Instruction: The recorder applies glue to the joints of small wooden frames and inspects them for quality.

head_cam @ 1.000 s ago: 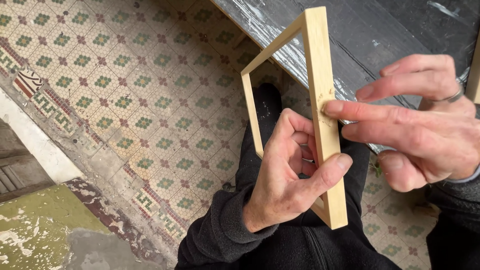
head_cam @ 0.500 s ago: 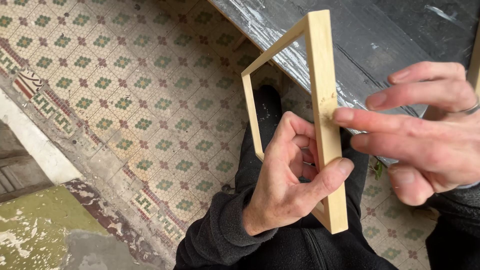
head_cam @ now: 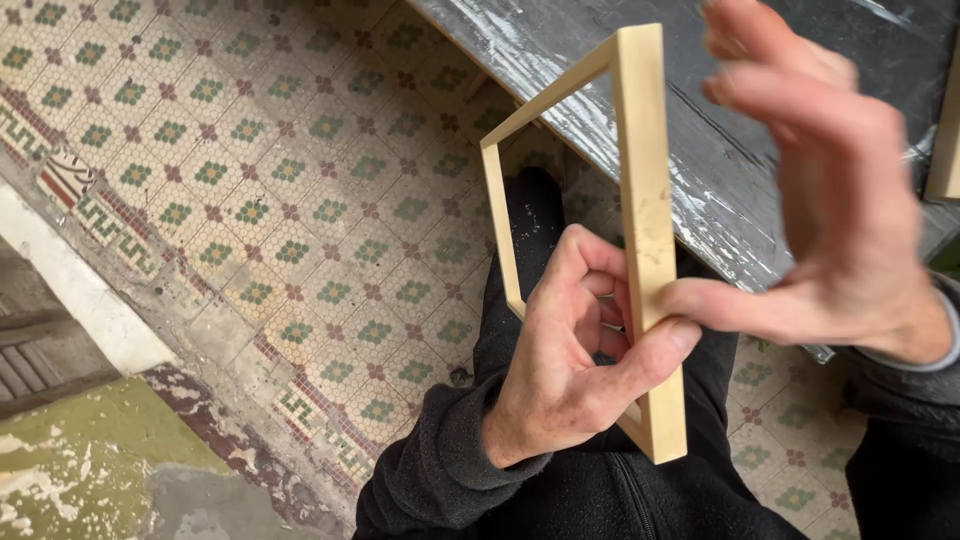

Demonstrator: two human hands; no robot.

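Right hand has lifted since 0.5 s ago: then its fingers lay across the frame edge, now they're raised and spread, blurred w/ motion, only the thumb tip touching the near bar approx. where the left thumb sits. So right grip is released, holding nothing; it's more a brush or press than a hold. Left hand hasn't shifted: clenched on the frame's near bar, thumb on the outer face, fingers curled inside the opening. Frame is a pale wood rectangle, held upright and edge-on to the camera, above the person's lap, in front of the worktop; not resting on anything. Judging by that, all support now comes from the left hand, and the right is free to re-place or stroke along the bar. Worktop is dark, scuffed w/ white paint marks; another pale wood piece shows at its right edge, partly cut off. Below: patterned tile floor, black sleeves and trousers. Frame's far corner joints look closed, but too small to tell for sure.
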